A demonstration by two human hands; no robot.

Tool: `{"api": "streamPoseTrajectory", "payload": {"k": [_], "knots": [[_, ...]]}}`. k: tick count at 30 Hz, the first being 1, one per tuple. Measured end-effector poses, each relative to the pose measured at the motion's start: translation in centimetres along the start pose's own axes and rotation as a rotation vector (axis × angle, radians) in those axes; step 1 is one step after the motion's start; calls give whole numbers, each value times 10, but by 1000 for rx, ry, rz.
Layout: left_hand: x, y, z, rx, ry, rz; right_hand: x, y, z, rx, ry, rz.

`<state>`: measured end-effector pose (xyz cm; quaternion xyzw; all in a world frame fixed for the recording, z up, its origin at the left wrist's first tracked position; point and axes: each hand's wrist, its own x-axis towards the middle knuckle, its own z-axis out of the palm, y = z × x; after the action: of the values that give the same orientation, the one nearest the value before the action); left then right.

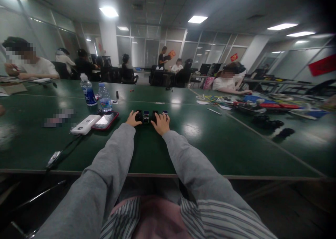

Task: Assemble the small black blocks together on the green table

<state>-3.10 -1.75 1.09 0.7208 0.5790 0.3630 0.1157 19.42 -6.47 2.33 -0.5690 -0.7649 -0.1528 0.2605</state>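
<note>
Both my arms in grey sleeves reach out over a green table (pixel 210 141). My left hand (pixel 132 119) curls round the left end of a row of small black boxes (pixel 146 116) lying on the table. My right hand (pixel 161 122) rests on the right part of the same row, fingers bent over the boxes. The boxes are small and dark with lighter tops; finer detail is too small to make out.
Left of my hands lie a red-cased phone (pixel 105 121), a white power bank (pixel 85 124) with a cable, and two water bottles (pixel 88 90). Dark objects (pixel 267 121) and colourful clutter (pixel 262 104) sit at the right. Other people sit at the far tables.
</note>
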Motion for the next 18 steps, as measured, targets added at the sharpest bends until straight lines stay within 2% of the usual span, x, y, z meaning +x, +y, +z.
{"api": "streamPoseTrajectory", "payload": {"k": [3,5,9,15,18], "knots": [[-5,10,-6,96,-33,-6,0,-3,-7,9,54,14],[-8,19,-10,140,-5,56,0,-3,-10,13,67,19],[-12,28,-11,184,-31,177,1,1,-9,29,55,43],[-10,26,4,168,-34,249,2,9,2,82,-99,51],[-10,31,12,162,-35,253,2,11,4,104,-127,38]]}}
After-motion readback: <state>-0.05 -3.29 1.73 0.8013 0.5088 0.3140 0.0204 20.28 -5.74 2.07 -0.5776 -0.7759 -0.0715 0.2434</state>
